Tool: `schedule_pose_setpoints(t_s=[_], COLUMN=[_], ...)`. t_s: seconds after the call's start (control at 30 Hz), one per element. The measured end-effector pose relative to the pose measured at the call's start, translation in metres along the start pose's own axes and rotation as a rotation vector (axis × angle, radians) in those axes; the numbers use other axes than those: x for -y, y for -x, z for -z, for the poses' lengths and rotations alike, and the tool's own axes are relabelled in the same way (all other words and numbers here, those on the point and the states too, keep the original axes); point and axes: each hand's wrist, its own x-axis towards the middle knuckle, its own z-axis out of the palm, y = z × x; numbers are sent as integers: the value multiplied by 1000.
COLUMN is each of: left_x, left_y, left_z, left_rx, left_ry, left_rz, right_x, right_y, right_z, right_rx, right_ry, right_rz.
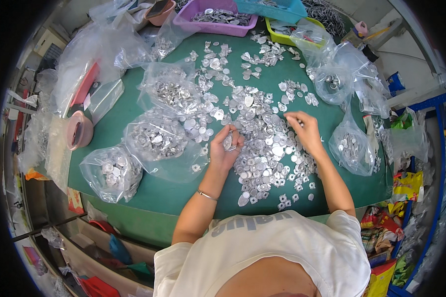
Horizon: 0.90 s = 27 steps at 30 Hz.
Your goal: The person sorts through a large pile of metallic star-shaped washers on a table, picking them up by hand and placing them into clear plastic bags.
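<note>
A wide heap of small flat silver metal pieces (257, 128) covers the middle of the green table (178, 188). Several are round discs and others have an irregular outline. At the heap's left edge my left hand (226, 148) is turned palm up, its fingers curled around a silver metal piece (228, 142). Over the right side of the heap hovers my right hand (306, 131), with thumb and fingers drawn together. Whatever sits between those fingertips is too small to make out.
Clear plastic bags of metal pieces stand at the left (113, 173) and the right (351, 148). A purple basin (218, 30), a yellow-green tray (277, 35) and a blue tray (295, 11) line the far edge. A pink cup (79, 131) is at the left.
</note>
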Motion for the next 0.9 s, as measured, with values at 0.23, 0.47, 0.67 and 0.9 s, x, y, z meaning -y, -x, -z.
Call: schedule_pose_setpoints(t_s=[0.23, 0.47, 0.67, 0.9], left_x=[-1, 3, 1, 5], left_y=[4, 4, 3, 3], left_z=[-6, -15, -9, -7], left_rx=[122, -45, 133, 116], left_ry=[-76, -143, 22, -144], left_rz=[-44, -85, -23, -37], right_x=[-2, -12, 9, 3], right_y=[-14, 50, 106, 139], right_z=[10, 20, 31, 39], right_rx=[121, 65, -170, -120], right_ry=[-858, -1162, -1599, -1873], right_rz=[-568, -677, -850, -822])
